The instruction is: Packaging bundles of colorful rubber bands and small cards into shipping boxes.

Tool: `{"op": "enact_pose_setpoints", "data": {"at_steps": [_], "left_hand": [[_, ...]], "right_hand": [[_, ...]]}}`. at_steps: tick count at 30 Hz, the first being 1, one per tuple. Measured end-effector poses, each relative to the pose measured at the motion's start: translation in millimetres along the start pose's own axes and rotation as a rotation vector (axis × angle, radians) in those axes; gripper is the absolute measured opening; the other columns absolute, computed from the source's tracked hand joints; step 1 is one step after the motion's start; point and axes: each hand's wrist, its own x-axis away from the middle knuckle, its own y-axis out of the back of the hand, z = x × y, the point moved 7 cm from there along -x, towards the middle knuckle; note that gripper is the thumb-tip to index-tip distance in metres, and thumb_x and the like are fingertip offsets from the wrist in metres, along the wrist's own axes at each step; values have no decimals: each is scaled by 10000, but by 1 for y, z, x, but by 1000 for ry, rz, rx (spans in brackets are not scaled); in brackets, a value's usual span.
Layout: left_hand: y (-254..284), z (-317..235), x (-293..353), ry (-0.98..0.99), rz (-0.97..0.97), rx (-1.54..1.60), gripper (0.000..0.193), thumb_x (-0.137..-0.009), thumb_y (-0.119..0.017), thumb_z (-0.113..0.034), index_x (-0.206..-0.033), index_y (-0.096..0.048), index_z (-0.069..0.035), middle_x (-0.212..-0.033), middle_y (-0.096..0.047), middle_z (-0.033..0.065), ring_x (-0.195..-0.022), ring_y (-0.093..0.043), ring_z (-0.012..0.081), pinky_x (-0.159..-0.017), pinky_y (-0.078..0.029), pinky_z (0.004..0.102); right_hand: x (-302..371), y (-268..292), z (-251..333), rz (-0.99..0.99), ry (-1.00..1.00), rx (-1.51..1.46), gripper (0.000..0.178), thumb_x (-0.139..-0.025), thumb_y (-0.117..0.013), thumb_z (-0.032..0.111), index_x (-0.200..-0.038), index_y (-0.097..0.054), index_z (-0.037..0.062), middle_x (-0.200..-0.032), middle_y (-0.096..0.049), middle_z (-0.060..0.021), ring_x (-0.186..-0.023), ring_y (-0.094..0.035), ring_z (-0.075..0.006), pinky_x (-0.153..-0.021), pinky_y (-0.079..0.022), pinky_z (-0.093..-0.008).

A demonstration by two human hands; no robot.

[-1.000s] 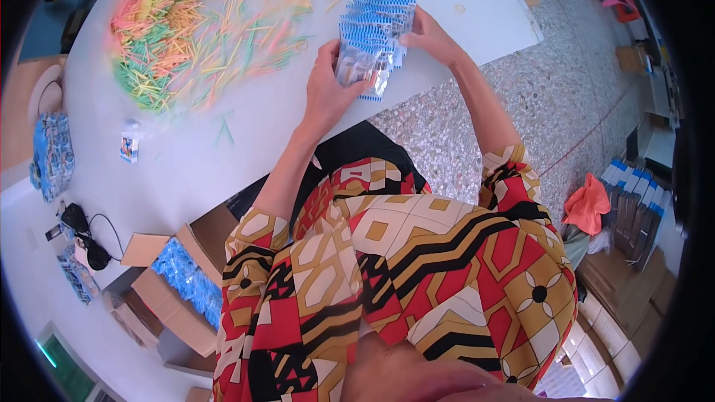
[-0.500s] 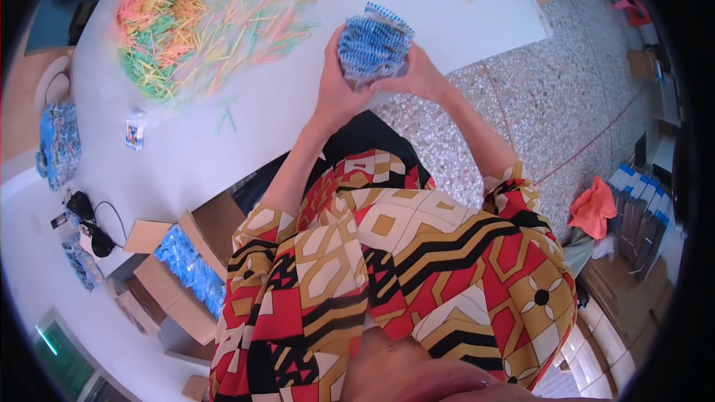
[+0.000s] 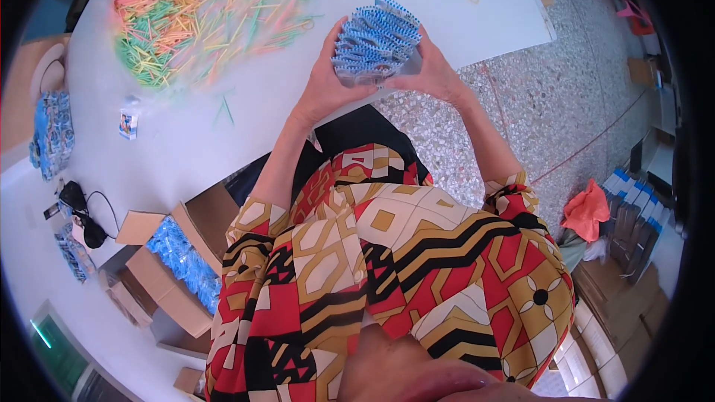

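Between my two hands, above the near edge of the white table (image 3: 246, 115), is a thick stack of blue-and-white printed packets (image 3: 376, 41) with dotted upper edges. My left hand (image 3: 325, 78) wraps the stack's left side, thumb along its lower front. On the opposite side my right hand (image 3: 436, 71) grips it, the thumb reaching in toward the left thumb. The packets fan out a little at the top. What is inside them cannot be made out.
Many thin pastel sticks (image 3: 167, 18) are heaped on the table's far left. A small printed packet (image 3: 128, 125) lies nearer. At lower left, an open cardboard box (image 3: 167, 290) holds blue packets (image 3: 182, 260). Sunglasses (image 3: 86, 216) rest at the left; an orange cloth (image 3: 586, 210) is at right.
The stack has spread wider between my hands, and its packets fan out more. My right hand has shifted slightly right, my left slightly left.
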Motion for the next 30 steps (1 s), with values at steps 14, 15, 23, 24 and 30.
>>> {"op": "enact_pose_setpoints", "data": {"at_steps": [14, 15, 23, 24, 30], "left_hand": [[1, -20, -3, -210, -34, 4, 1164, -535, -890, -107, -1442, -159, -80, -1347, -406, 93, -1223, -435, 191, -1028, -379, 333], [6, -25, -3, -204, -56, -1, 1164, -535, -890, -107, -1442, -159, -80, -1347, -406, 93, -1223, -435, 191, -1028, -379, 333], [49, 0, 27, -255, -201, -110, 1081, -507, -902, -308, -1369, -316, -21, -1263, -479, 129, -1191, -459, 225, -1021, -361, 336], [47, -3, 28, -290, -229, -51, 1066, -496, -903, -305, -1355, -335, -27, -1237, -490, 130, -1175, -468, 223, -1012, -366, 333], [35, -18, 43, -300, -457, -161, 927, -461, -874, -378, -1217, -457, -40, -1148, -520, 134, -1104, -503, 269, -943, -402, 333]], "right_hand": [[-7, -38, 12, -25, 147, -16, 962, -596, -830, 152, -1382, -281, 69, -1257, -498, -154, -1144, -528, -263, -964, -428, -351], [-9, -40, 21, -41, 196, 0, 973, -591, -837, 159, -1381, -276, 64, -1251, -504, -155, -1138, -533, -261, -958, -432, -355], [-16, -78, -8, 43, -123, 39, 870, -628, -814, 232, -1331, -351, 12, -1248, -505, -141, -1146, -501, -247, -987, -394, -360], [-13, -77, 0, -19, -82, 15, 865, -625, -813, 201, -1330, -350, 8, -1245, -506, -140, -1134, -506, -249, -979, -401, -363], [-6, -78, 25, -123, 125, -46, 727, -659, -774, 44, -1285, -407, -8, -1216, -519, -143, -1070, -522, -234, -931, -436, -349]]}}
